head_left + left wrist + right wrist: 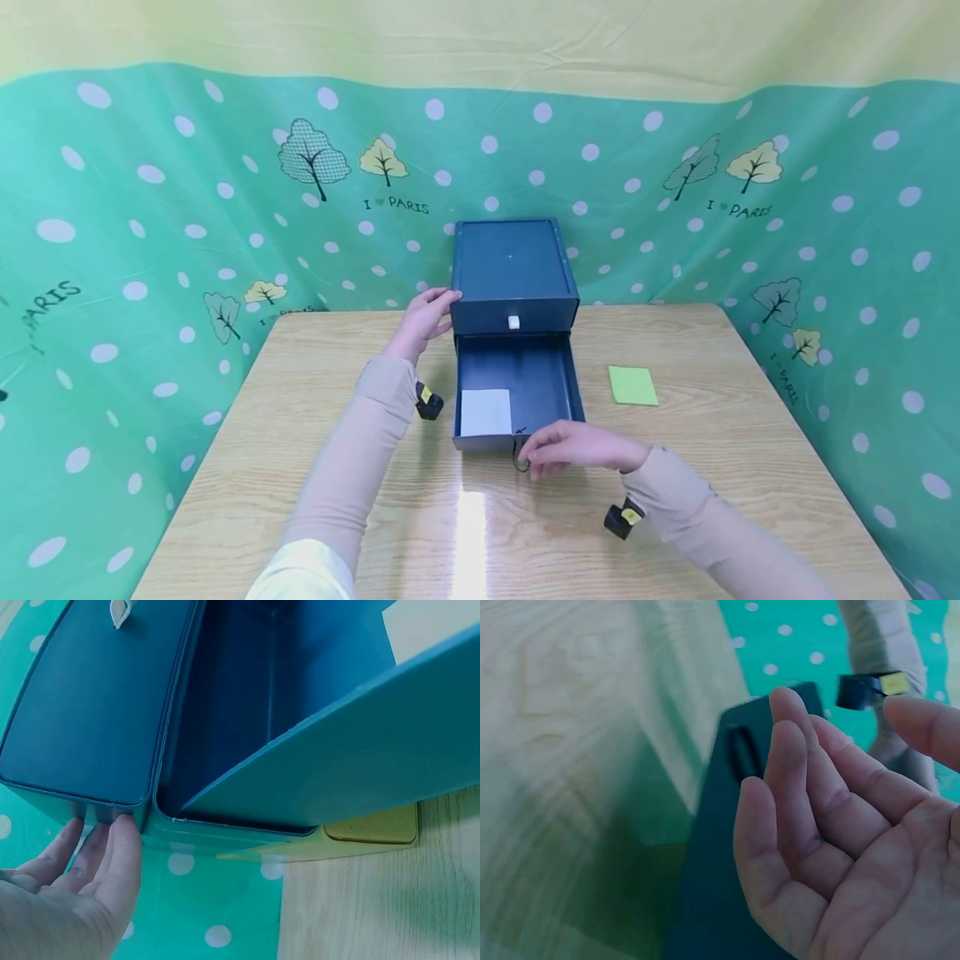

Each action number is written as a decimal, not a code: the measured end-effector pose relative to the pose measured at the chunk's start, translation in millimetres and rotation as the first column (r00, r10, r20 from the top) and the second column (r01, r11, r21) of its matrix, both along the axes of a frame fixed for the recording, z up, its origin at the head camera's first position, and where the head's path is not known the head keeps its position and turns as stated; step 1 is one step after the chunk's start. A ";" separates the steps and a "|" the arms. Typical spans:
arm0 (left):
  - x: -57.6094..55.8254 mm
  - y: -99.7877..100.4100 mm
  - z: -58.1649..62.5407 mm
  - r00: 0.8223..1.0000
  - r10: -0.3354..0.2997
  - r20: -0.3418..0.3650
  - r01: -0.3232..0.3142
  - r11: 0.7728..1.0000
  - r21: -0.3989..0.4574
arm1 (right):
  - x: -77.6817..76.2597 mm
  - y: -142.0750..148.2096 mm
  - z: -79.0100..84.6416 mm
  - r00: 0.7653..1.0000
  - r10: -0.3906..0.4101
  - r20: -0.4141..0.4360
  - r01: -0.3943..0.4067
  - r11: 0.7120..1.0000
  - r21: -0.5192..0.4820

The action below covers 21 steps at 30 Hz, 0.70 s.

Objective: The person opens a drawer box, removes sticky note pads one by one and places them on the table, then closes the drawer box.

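A dark blue drawer cabinet (510,262) stands at the back of the wooden table, its upper drawer closed, with a white pull tab (513,322). Below that, a blue drawer (543,379) is pulled out and holds a pale square of paper (485,412) in its front left corner. My left hand (423,321) rests its fairly straight fingertips against the cabinet's left side. At the drawer's front, my right hand (581,446) hovers with fingers loosely bent and nothing between them, beside a dark loop pull (742,754).
To the right of the drawer lies a green square of paper (633,386). A yellow section (375,823) shows at the cabinet's base in the left wrist view. Behind the table hangs a green dotted cloth (637,192). Each wrist wears a small black camera (429,402).
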<state>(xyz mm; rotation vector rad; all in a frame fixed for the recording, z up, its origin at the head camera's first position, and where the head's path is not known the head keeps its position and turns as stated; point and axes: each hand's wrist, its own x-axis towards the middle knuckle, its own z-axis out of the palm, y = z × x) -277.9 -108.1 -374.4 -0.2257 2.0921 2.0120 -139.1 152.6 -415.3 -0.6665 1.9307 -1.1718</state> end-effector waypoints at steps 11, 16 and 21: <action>0.8 -0.4 0.6 1.000 0.002 0.003 -0.002 1.000 -0.006 | -14.5 -6.4 27.7 0.999 0.004 -0.039 -0.003 1.000 0.009; 1.4 0.1 0.8 1.000 0.007 0.002 -0.007 1.000 -0.003 | -23.4 -10.9 37.0 0.998 -0.010 -0.056 0.011 1.000 0.025; 1.7 -0.6 -0.3 1.000 0.001 -0.002 -0.001 1.000 -0.002 | -36.1 -17.3 44.1 0.994 0.010 -0.106 -0.005 0.999 0.047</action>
